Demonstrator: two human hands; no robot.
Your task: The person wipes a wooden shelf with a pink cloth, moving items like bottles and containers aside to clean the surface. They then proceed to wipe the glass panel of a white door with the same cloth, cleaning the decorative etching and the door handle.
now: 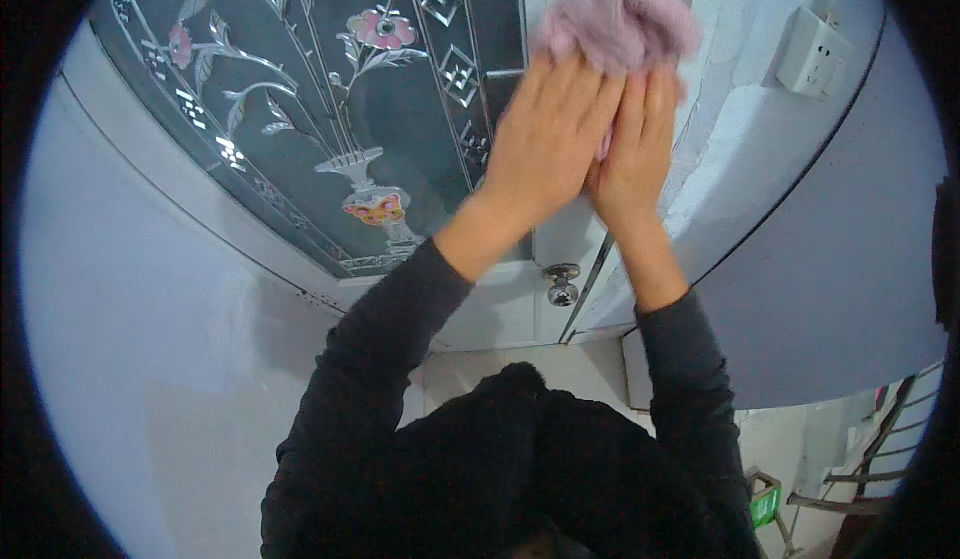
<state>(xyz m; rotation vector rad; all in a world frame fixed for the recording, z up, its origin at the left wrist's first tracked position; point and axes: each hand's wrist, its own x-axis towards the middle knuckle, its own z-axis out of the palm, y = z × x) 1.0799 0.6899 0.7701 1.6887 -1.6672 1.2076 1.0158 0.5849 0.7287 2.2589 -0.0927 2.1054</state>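
Note:
A pink cloth (619,22), bunched up and slightly blurred, is held between both hands at the top of the view. My left hand (551,131) lies along its left side, the back of the hand towards me. On the right, my right hand (637,138) presses in from the other side, and a bit of pink shows between the two. The fingertips are hidden in or behind the cloth. Behind the hands stands a white door (487,289) with a decorated glass panel (300,116) showing flowers in a vase. Below the wrists is the round metal door knob (562,286).
A white wall socket (815,54) is on the right, above a large grey-blue surface (825,274). A plain pale wall (142,274) borders the door on the left. At lower right are a small stool with green on it (766,503) and a metal rack (885,454).

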